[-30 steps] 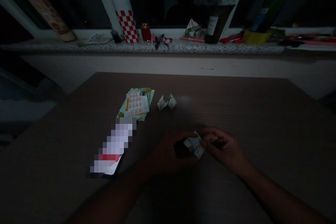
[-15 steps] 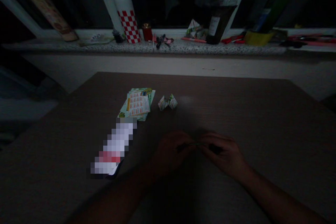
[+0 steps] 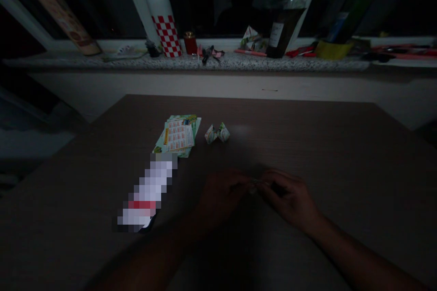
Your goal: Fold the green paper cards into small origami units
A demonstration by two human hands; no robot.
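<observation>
Over the near middle of the table, my left hand (image 3: 223,193) and my right hand (image 3: 288,195) meet fingertip to fingertip. Both are closed in a pinch on a small folded paper (image 3: 253,189), of which only a little pale part shows between the fingers. Dim light hides its exact shape. Just beyond my hands stands a folded paper figure (image 3: 217,133) with two pointed halves. To its left lies a stack of printed paper sheets (image 3: 179,136), green and white with rows of print.
A phone (image 3: 146,195) with a blurred-out screen lies left of my left forearm. The brown table (image 3: 324,141) reaches back to a wall. On the stone windowsill (image 3: 235,62) stand a checkered white bottle (image 3: 167,32), a small red jar (image 3: 190,43), a dark pouch (image 3: 282,32) and another folded paper (image 3: 251,36).
The paper between my fingers has turned from a thin edge-on line to show a small pale face below the fingertips. My hands have shifted only slightly.
</observation>
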